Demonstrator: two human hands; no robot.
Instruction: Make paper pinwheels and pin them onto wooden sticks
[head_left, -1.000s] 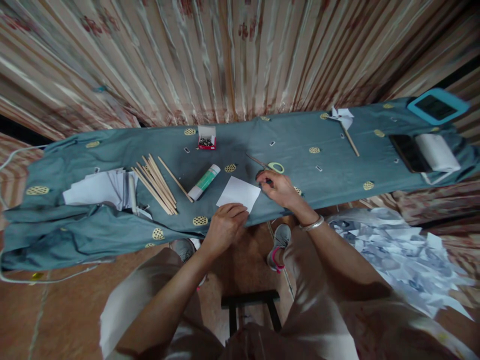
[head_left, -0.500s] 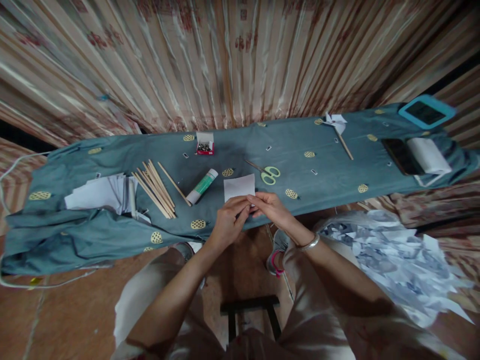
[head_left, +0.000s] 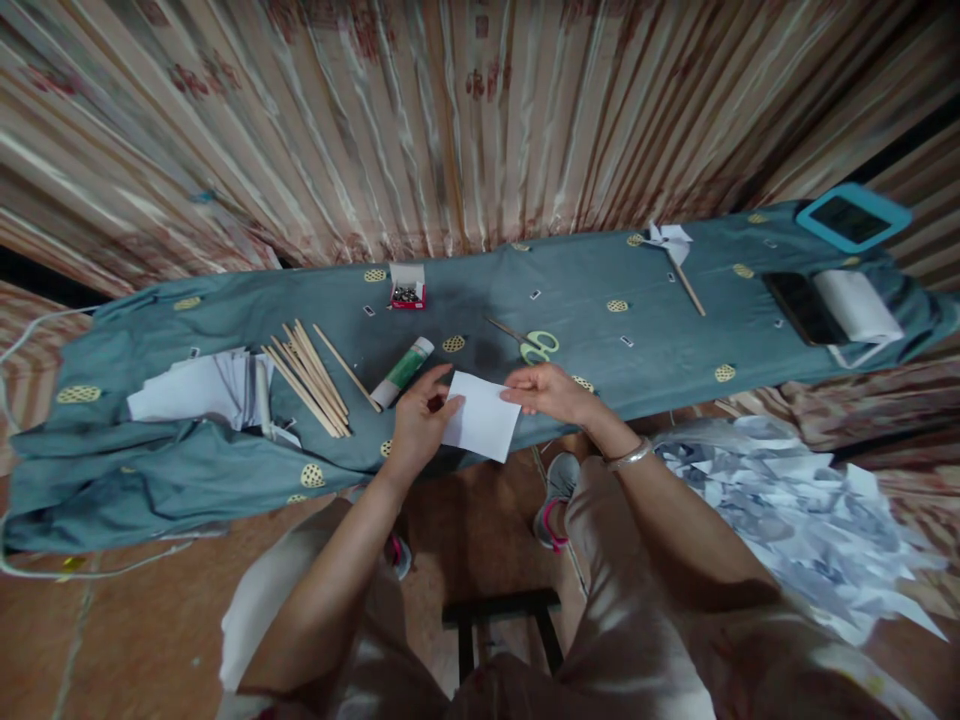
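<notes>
Between my hands is a white square of paper (head_left: 481, 416), tilted and held over the front edge of the cloth-covered table (head_left: 592, 290). My left hand (head_left: 421, 418) pinches its left edge, thumb on top. At its right edge my right hand (head_left: 547, 392) grips with thumb and fingers; a bangle is on that wrist. Just beyond the paper lie scissors (head_left: 537, 346) with pale green handles. A green and white glue stick (head_left: 403, 372) rests near my left hand, touching or close to a single wooden stick (head_left: 346, 367).
Several wooden sticks (head_left: 309, 385) and a stack of white paper (head_left: 199, 390) lie to the left. Behind is a small red box of metal pins (head_left: 407, 290). A paper pinwheel (head_left: 673, 245) on a stick, a phone (head_left: 804, 308) and a blue-framed tablet (head_left: 853, 218) are right. Paper pieces (head_left: 795, 520) heap below.
My hands were together at the paper's near edge. They have moved apart to its two sides, and the paper has turned and come nearer to me.
</notes>
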